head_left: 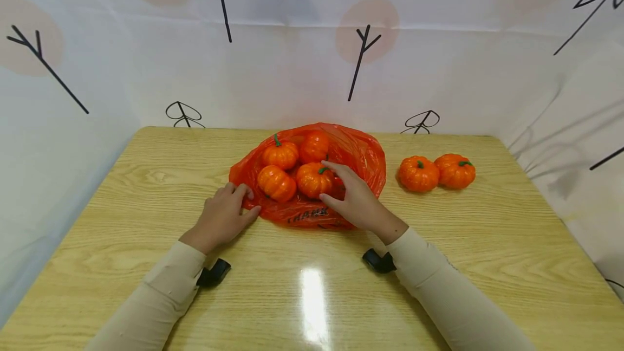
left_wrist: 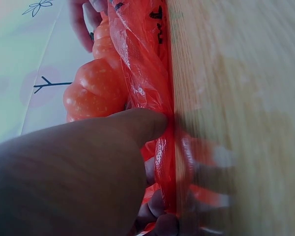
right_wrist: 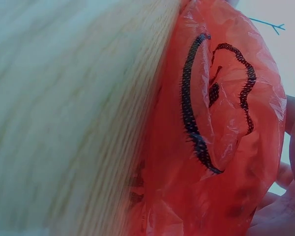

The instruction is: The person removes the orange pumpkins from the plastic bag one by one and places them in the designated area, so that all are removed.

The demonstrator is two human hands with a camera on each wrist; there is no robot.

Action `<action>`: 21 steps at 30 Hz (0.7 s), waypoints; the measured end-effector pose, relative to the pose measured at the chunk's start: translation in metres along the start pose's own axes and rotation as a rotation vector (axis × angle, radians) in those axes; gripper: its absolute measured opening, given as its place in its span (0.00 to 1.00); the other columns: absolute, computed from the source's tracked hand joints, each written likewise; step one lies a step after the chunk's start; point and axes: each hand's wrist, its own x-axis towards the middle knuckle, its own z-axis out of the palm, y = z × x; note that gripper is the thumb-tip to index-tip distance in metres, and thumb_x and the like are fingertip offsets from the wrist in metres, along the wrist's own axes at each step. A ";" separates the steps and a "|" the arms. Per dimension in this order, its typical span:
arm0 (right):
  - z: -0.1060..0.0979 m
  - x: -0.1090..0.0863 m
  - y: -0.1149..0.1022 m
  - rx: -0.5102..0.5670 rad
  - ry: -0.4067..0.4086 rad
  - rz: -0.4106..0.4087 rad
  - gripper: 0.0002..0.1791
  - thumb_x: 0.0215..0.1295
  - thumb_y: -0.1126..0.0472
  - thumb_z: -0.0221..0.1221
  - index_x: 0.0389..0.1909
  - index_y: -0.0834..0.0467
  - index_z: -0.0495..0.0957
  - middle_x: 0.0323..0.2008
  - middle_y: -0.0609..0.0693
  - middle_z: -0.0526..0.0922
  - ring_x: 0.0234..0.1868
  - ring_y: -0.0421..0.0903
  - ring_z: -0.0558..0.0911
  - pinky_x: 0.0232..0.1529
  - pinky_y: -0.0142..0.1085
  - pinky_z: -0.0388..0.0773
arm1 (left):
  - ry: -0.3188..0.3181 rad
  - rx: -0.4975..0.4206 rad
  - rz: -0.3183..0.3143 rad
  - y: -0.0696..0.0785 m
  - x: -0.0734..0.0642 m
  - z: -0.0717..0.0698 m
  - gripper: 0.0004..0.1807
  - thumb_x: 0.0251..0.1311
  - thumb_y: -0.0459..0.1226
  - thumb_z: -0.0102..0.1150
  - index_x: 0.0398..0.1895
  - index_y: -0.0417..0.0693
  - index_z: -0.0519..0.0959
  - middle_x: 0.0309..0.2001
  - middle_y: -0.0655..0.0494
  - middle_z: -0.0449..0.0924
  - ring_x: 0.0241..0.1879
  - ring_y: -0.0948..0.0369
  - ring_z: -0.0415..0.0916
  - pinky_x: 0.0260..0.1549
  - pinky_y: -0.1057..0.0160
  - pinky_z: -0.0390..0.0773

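Observation:
A red plastic bag (head_left: pixel 358 150) with black lettering lies spread open at the table's far middle, with several small orange pumpkins inside. My left hand (head_left: pixel 221 218) grips the bag's left rim, the thumb at its front edge; the left wrist view shows the thumb against the crumpled plastic. Over the bag's right side, my right hand (head_left: pixel 358 199) reaches in with thumb and fingers spread beside the nearest right pumpkin (head_left: pixel 312 181). Whether its fingertips touch that pumpkin cannot be made out. In the right wrist view, the bag's side (right_wrist: pixel 226 147) hides part of the hand.
Two more pumpkins, one (head_left: pixel 418 174) beside another (head_left: pixel 455 171), sit on the wooden table (head_left: pixel 487 253) to the right of the bag. A white patterned cloth (head_left: pixel 292 69) rises behind the table's back edge. Black straps or mounts are at both wrists.

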 end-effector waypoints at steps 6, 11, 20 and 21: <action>0.000 0.000 -0.001 -0.004 -0.002 0.003 0.36 0.67 0.57 0.65 0.73 0.55 0.61 0.71 0.55 0.67 0.73 0.55 0.65 0.72 0.54 0.63 | 0.004 0.002 0.002 0.001 0.000 -0.001 0.15 0.63 0.50 0.62 0.42 0.51 0.73 0.37 0.52 0.70 0.37 0.53 0.69 0.38 0.49 0.67; 0.000 0.000 -0.001 -0.007 -0.001 0.017 0.35 0.67 0.57 0.65 0.71 0.56 0.62 0.69 0.55 0.68 0.72 0.55 0.67 0.71 0.53 0.64 | 0.007 0.001 0.008 0.001 0.000 -0.002 0.15 0.63 0.50 0.62 0.42 0.51 0.73 0.36 0.52 0.70 0.37 0.53 0.68 0.37 0.50 0.66; 0.001 0.001 -0.001 -0.019 -0.003 0.037 0.33 0.66 0.58 0.66 0.68 0.56 0.62 0.65 0.56 0.72 0.71 0.56 0.68 0.70 0.53 0.65 | -0.002 -0.004 0.004 0.001 -0.001 -0.002 0.15 0.64 0.50 0.62 0.41 0.51 0.73 0.36 0.52 0.69 0.37 0.54 0.68 0.36 0.52 0.64; 0.001 0.001 0.000 -0.019 -0.004 0.037 0.33 0.66 0.58 0.66 0.68 0.57 0.62 0.65 0.56 0.72 0.71 0.56 0.69 0.70 0.53 0.66 | -0.002 -0.004 0.004 0.000 -0.001 -0.002 0.15 0.64 0.50 0.62 0.41 0.51 0.73 0.36 0.52 0.69 0.37 0.54 0.68 0.36 0.51 0.64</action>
